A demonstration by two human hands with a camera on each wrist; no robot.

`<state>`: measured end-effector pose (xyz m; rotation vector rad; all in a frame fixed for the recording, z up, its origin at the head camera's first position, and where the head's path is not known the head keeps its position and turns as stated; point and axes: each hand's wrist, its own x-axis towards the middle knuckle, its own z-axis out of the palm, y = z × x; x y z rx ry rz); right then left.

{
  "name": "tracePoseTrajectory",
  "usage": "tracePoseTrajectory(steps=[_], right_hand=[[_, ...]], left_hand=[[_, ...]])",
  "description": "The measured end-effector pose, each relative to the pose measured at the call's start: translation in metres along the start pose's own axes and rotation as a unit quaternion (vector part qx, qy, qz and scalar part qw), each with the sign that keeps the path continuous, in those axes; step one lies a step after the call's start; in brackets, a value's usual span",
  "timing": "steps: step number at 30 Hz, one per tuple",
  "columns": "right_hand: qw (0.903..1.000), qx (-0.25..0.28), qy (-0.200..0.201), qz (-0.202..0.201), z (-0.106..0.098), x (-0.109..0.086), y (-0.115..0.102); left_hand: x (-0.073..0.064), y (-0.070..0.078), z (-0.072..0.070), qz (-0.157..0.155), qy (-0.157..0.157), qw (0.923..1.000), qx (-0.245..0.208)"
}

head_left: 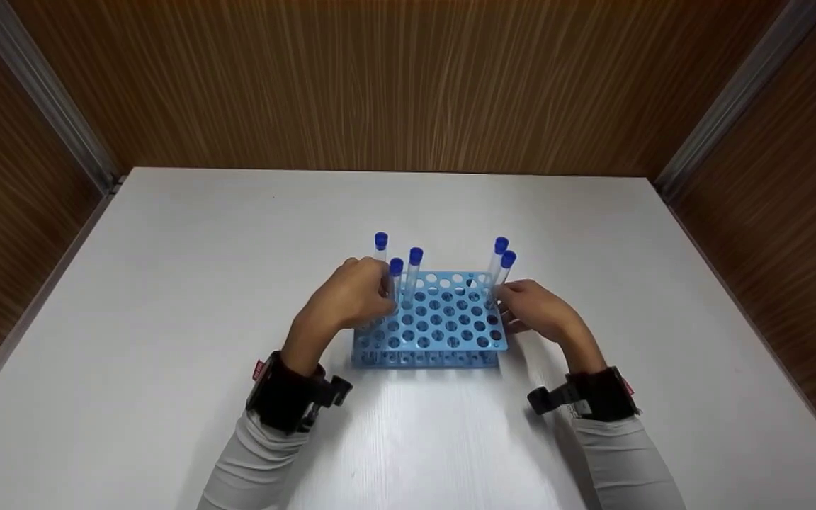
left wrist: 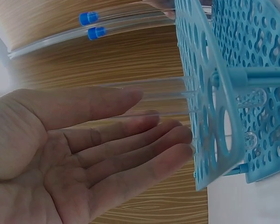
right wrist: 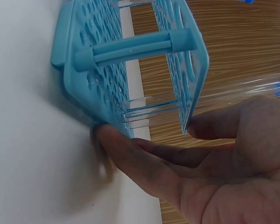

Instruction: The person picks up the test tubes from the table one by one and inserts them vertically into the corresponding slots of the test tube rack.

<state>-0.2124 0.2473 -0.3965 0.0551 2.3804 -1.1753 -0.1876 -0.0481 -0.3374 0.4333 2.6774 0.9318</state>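
A light-blue test tube rack stands on the white table, with several clear, blue-capped test tubes upright in its holes. Three are at its left end and two at its back right. My left hand is over the rack's left end. In the left wrist view its thumb and index finger pinch a clear tube, while the other fingers extend toward the top plate. My right hand holds the rack's right end. In the right wrist view the thumb is at the top plate's edge and a fingertip touches the base.
The white table runs to a wood-grain panel at the back, with similar panels at both sides. Each wrist bears a black strap with a camera mount.
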Motion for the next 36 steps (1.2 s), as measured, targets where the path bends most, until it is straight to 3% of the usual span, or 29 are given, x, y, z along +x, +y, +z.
tracePoseTrajectory(steps=[13, 23, 29, 36], right_hand=[[1.0, 0.004, -0.002, 0.004, -0.001, 0.001, 0.0], [1.0, 0.004, -0.001, 0.005, -0.001, 0.001, 0.0], [1.0, 0.006, -0.005, -0.002, -0.002, 0.001, 0.001], [1.0, 0.0, -0.005, 0.006, -0.001, 0.001, 0.001]], left_hand=[[-0.008, -0.015, -0.016, 0.006, -0.054, 0.998, 0.031], [-0.007, -0.029, -0.026, -0.015, -0.056, 0.9976, 0.038], [-0.003, -0.043, -0.031, -0.043, -0.022, 0.9983, 0.031], [0.008, -0.054, -0.027, -0.076, 0.075, 0.9942, -0.011]])
